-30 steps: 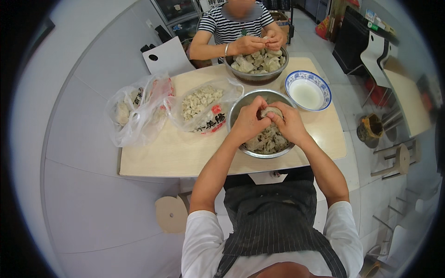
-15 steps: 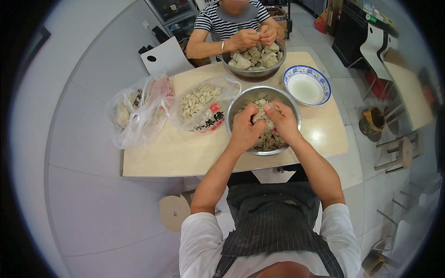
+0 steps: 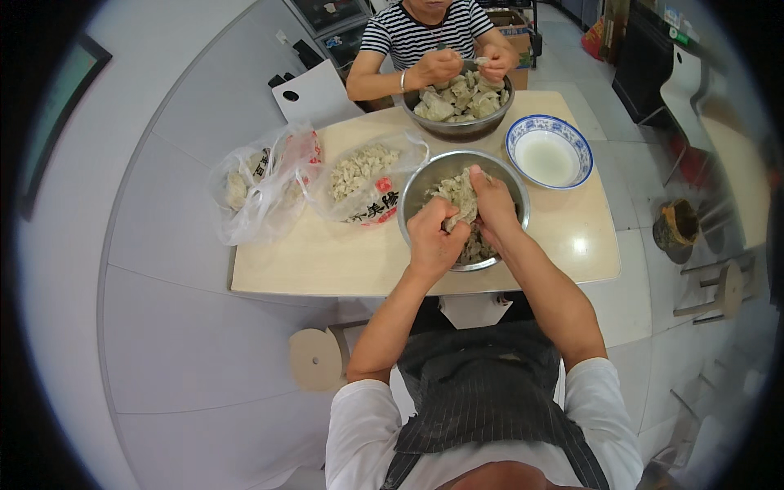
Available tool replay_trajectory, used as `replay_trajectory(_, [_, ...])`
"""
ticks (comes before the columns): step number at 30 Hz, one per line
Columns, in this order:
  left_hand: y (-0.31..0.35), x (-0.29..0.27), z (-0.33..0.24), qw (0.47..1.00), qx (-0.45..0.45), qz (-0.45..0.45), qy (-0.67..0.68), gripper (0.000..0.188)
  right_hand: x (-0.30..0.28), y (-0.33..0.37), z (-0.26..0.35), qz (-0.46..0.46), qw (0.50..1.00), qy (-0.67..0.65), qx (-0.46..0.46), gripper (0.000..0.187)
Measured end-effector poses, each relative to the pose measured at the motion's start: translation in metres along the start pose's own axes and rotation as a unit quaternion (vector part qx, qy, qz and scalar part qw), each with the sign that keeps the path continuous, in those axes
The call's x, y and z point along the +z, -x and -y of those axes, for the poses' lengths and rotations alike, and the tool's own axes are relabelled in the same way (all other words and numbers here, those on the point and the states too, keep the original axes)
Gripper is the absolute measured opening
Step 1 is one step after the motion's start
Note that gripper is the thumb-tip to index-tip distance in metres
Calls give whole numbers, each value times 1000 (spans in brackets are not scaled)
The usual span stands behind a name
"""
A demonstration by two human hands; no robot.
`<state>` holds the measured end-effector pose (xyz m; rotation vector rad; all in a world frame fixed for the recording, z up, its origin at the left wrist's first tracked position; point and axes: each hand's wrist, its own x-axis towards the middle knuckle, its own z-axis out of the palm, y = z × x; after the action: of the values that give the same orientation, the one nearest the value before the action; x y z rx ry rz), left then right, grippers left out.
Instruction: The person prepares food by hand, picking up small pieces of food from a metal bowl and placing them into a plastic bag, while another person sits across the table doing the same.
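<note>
A pale greenish-beige lump, soft and ragged, is gripped between my two hands above a steel bowl. My left hand is closed around its lower left side, the fingers curled in. On the other side my right hand presses it, thumb pointing up along its top. Torn greyish-brown bits lie in the bowl beneath, partly hidden by my hands. I cannot tell what kind of food the lump is.
Across the table a person in a striped top picks at a small piece over a larger bowl of pale lumps. At right stands a blue-rimmed bowl of cloudy liquid. Plastic bags with pale pieces lie at left.
My hands have shifted on the lump, and more of it shows between them. The other person's hands have moved apart. The whole view has shifted slightly.
</note>
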<state>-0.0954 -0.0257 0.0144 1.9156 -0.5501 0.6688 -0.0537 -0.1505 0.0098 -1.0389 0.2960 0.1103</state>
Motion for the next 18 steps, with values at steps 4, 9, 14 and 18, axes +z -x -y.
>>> replay_trajectory(4, [8,-4,-5,999,25,-21,-14,19,5,-8,-1,-29,998,48,-19,39])
replay_trajectory(9, [15,-15,-2,998,51,-26,-5,22,8,-13,-4,-28,998,41,-33,40])
replay_trajectory(14, [14,-24,-1,998,63,-4,3,24,7,-19,-4,-64,989,106,-85,40])
replay_trajectory(18, [16,-22,-1,996,85,7,11,25,3,-18,0,-69,989,59,-117,50])
